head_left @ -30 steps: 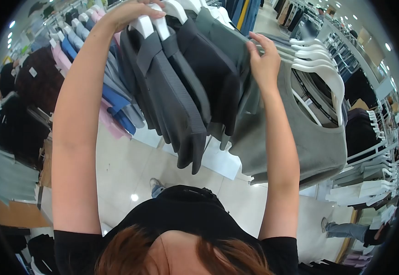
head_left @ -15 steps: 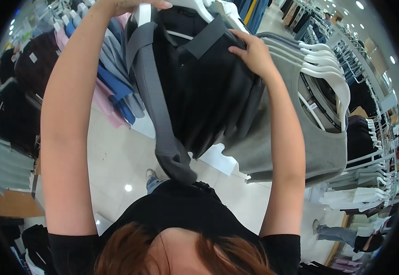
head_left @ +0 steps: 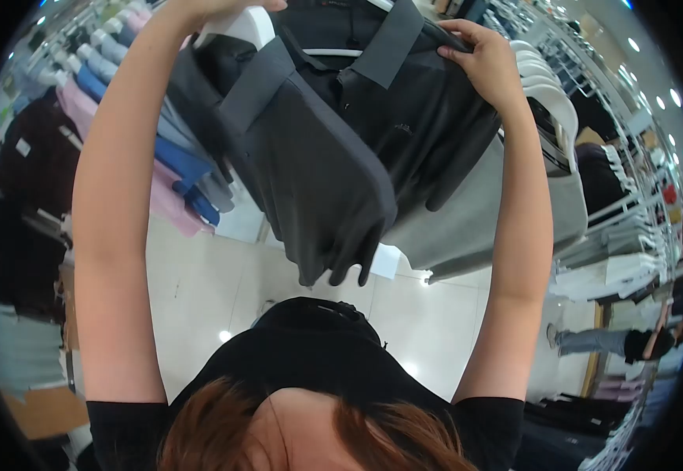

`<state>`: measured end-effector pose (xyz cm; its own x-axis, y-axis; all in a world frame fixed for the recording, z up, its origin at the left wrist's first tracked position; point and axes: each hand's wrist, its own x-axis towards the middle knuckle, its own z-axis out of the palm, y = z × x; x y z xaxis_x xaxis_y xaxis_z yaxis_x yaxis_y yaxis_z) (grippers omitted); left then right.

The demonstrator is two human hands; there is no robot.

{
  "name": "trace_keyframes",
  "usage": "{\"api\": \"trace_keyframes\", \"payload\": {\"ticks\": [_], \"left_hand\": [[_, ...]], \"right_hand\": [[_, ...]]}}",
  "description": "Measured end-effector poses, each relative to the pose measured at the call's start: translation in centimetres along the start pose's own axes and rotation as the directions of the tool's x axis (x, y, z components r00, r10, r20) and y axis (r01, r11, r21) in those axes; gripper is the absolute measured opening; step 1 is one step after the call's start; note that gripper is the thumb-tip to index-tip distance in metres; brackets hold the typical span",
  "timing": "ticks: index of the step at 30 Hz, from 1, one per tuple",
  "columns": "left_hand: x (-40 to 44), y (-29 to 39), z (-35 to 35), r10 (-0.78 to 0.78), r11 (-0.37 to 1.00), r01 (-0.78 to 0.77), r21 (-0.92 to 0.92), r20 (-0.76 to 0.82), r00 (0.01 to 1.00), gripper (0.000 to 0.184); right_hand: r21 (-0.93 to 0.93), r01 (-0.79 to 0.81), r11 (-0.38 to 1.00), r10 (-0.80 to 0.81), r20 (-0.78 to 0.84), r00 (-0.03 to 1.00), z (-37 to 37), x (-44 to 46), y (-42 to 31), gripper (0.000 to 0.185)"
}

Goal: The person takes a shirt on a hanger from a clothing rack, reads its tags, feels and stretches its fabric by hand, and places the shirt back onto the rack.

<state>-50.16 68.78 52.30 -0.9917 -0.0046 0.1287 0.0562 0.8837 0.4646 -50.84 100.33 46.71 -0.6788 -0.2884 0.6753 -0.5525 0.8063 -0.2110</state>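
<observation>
A dark grey collared shirt hangs before me on a white hanger, its front open and one front panel falling loose across the middle. My left hand is at the top edge by the hanger, closed around it as far as I can see; most of its fingers are cut off. My right hand pinches the shirt's shoulder between thumb and fingers. A small mark shows on the chest, and the hem hangs in folds above the floor.
Grey sleeveless garments on white hangers hang close on the right. Blue and pink shirts line the left rack. Farther right, a person in jeans stands near more racks. Pale tiled floor lies below.
My right hand has moved right and slightly up with the shirt's shoulder. The shirt is spread wider, and its loose front panel has swung right, toward the middle. The view has shifted a little.
</observation>
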Motion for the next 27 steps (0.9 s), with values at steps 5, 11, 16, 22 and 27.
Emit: {"api": "trace_keyframes", "payload": {"ticks": [5,11,16,22,27], "left_hand": [[-0.4,-0.8,0.1,0.074,0.996,-0.072,0.048,-0.037,0.997,0.046],[2.2,-3.8,1.8,0.382,0.922,-0.385,0.044,-0.273,0.883,0.051],[2.4,-4.0,2.8,0.415,0.9,-0.436,0.033,-0.377,0.828,0.06],[3.0,-3.9,6.8,0.507,0.699,-0.689,0.192,-0.813,0.287,0.061],[-7.3,-3.7,9.5,0.637,0.341,-0.94,0.017,-0.74,0.217,0.061]], "right_hand": [[-0.058,-0.128,0.99,0.126,-0.03,0.992,-4.2,-0.8,-4.4,0.035],[-0.163,-0.311,0.936,0.284,-0.173,0.943,-11.6,-7.2,-3.3,0.034],[0.19,-0.611,0.768,0.64,-0.253,0.726,-19.3,-17.9,-5.9,0.033],[0.204,-0.7,0.684,0.712,-0.394,0.581,-25.8,-27.6,-15.2,0.034],[-0.376,-0.708,0.598,0.594,-0.385,0.706,-28.2,-30.3,-25.4,0.039]]}}
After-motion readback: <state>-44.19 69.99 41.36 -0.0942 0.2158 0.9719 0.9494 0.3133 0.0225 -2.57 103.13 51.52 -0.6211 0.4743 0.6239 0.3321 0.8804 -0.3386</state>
